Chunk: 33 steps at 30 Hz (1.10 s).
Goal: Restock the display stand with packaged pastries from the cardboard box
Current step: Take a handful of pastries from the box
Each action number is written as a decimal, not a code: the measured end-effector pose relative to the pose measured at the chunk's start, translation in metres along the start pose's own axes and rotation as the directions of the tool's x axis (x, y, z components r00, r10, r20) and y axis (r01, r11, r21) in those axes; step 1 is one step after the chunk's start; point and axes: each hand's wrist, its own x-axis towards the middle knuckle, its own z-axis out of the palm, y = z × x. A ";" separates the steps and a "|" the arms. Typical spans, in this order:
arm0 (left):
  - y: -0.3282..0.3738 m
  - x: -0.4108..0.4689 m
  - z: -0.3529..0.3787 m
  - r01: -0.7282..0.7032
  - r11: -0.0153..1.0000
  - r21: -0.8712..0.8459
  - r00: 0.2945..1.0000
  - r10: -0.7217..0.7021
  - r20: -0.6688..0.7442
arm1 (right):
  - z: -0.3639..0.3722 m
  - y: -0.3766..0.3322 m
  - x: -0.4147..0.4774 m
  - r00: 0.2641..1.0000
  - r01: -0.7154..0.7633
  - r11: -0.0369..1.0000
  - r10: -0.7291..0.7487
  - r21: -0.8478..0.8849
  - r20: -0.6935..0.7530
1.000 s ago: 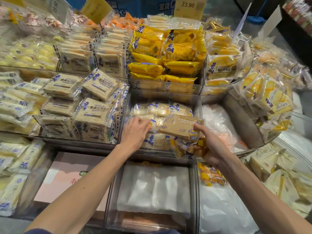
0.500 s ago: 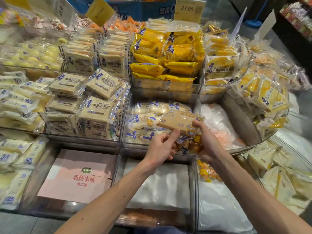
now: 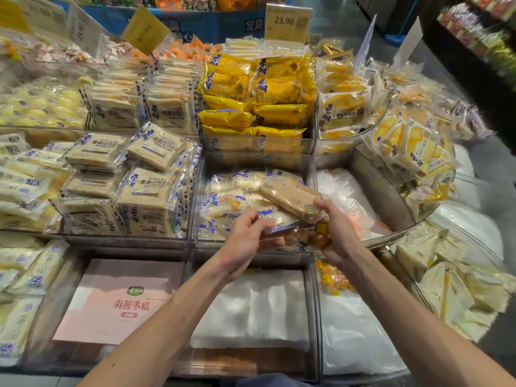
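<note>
both hands are up at the front of the middle bin (image 3: 196,196) on the stand (image 3: 125,242). right hand (image 3: 339,233) grips a bundle (image 3: 304,239) of pastry packs, fingers wrapped underneath and thumb down on the brown pack (image 3: 290,198) that sits on top, tilted up toward the back. the lower packs in the bundle are clear with orange bits showing, kinda blurry so can't read them. left hand (image 3: 245,241) has its fingers curled in and pinches the near end of the bundle, just under the brown pack. so the bundle hangs just above the bin's front edge, held from both sides, not touching down as far as i can tell. inside the bin there are white packs (image 3: 223,203) with blue print, piled toward the back and left. the bin to the left is full of toast packs (image 3: 148,191), the one behind holds yellow packs (image 3: 251,118) with a 23.90 tag (image 3: 287,22) above. lower tier, under the arms: a pink box (image 3: 120,300) on the left and white wrap (image 3: 251,305) in the middle.
</note>
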 end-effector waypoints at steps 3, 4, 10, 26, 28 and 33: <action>0.006 -0.004 -0.010 0.004 0.996 -0.085 1.000 -0.006 -0.018 | -0.003 -0.004 0.003 1.000 0.012 0.999 -0.011 0.045 -0.018; 0.007 -0.003 -0.014 0.001 0.994 -0.108 1.000 -0.004 -0.030 | -0.004 -0.005 0.003 1.000 0.015 0.999 -0.014 0.052 -0.025; 0.000 0.006 -0.035 -0.015 0.997 -0.072 0.992 0.006 -0.125 | -0.013 -0.006 0.004 0.998 0.039 0.999 -0.039 0.002 -0.051; 0.030 0.042 -0.062 -0.082 0.912 0.403 0.929 0.216 -0.301 | -0.035 -0.009 0.031 0.981 0.150 0.981 -0.163 -0.121 -0.108; 0.046 0.050 -0.058 -0.180 0.803 0.569 0.881 0.389 -0.270 | -0.038 -0.011 0.033 0.978 0.165 0.978 -0.179 -0.127 -0.106; 0.037 0.084 -0.043 -0.255 0.056 0.965 0.711 0.688 0.148 | -0.043 -0.016 0.038 0.974 0.183 0.975 -0.198 -0.128 -0.115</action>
